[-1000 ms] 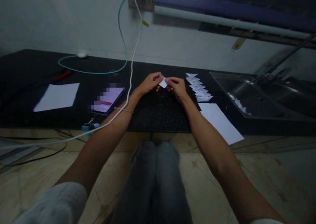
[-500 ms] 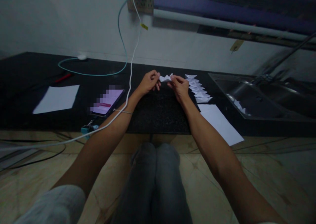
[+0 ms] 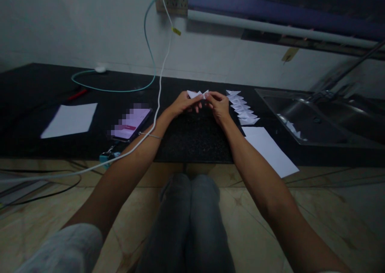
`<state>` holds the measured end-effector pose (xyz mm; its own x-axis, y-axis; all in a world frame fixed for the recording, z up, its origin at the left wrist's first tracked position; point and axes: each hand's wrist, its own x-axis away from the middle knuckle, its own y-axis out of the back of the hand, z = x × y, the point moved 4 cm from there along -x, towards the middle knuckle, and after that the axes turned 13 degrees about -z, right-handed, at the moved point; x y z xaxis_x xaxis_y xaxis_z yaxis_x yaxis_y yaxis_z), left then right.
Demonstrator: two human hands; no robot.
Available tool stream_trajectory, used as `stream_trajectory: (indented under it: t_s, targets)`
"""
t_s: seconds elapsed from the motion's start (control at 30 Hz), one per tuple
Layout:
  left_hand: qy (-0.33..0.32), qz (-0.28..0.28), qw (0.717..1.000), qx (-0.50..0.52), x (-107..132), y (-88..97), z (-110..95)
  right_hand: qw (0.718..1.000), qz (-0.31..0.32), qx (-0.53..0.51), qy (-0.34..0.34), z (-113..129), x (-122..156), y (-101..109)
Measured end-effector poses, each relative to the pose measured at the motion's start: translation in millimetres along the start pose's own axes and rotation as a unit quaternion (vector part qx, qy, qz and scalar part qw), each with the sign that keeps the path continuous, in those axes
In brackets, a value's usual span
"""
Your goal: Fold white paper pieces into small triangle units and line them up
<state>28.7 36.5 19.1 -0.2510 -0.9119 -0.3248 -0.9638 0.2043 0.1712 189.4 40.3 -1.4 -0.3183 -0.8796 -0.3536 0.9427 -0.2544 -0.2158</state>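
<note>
Between my two hands, above the black counter, is a small white folded paper boat (image 3: 194,94) with pointed ends. My left hand (image 3: 184,103) is closed on its left part, with the thumb lying across the front. The fingertips of my right hand (image 3: 217,103) pinch the right point. Just right of that hand, a row of similar folded paper boats (image 3: 240,106) lies overlapping on the counter. Below the row is a stack of flat white paper (image 3: 266,148), partly behind my right forearm.
A black counter (image 3: 195,140) runs along the wall. On the left lie a white sheet (image 3: 70,119), a red pen-like object (image 3: 77,94) and a phone (image 3: 134,122). A white cable (image 3: 159,96) crosses my left forearm. The metal sink (image 3: 315,120) is on the right.
My left thumb has moved right across the front of the folded paper, and my left hand now covers more of it. The paper's left point shows above the hand.
</note>
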Motion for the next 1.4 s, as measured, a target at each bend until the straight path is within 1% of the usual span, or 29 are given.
stream_trajectory:
  t_s: [0.17,0.33,0.47,0.57,0.7,0.8,0.9,1.0,1.13,1.23,1.33,1.4]
  targets:
    - [0.006,-0.043,0.997,0.06,-3,5.5,0,1.0,0.012,0.001,-0.014,-2,-1,-3]
    - [0.023,-0.041,0.997,0.055,-5,3.8,4,0.999,-0.006,0.015,-0.031,-3,-1,-4]
    - [0.024,-0.036,0.997,0.064,-3,2.0,3,1.0,-0.004,0.01,-0.028,-1,0,-6]
    - [0.023,-0.02,0.996,0.085,0,1.0,-1,1.0,-0.005,0.008,-0.027,0,0,-6]
    - [0.019,0.032,0.993,0.11,5,-1.0,-5,0.999,-0.003,-0.014,-0.03,1,-2,-4]
    - [0.038,0.051,0.992,0.108,6,-0.4,-3,0.999,-0.004,-0.035,-0.04,2,-3,-1]
    - [0.067,0.063,0.99,0.11,6,0.7,2,0.998,-0.009,-0.028,-0.053,3,-3,1]
    - [0.085,0.072,0.988,0.109,4,1.7,7,0.997,0.007,-0.031,-0.076,4,-2,2]
    - [0.085,0.052,0.99,0.104,0,4.0,12,0.992,0.049,-0.058,-0.102,2,-2,1]
    - [0.083,0.044,0.992,0.082,-4,3.8,14,0.992,0.046,-0.062,-0.102,1,-2,1]
    - [0.052,0.033,0.997,0.051,-6,4.2,11,0.993,0.041,-0.048,-0.099,1,-1,1]
    - [0.031,0.025,0.999,0.029,-6,4.9,8,0.992,0.058,-0.031,-0.106,0,3,-1]
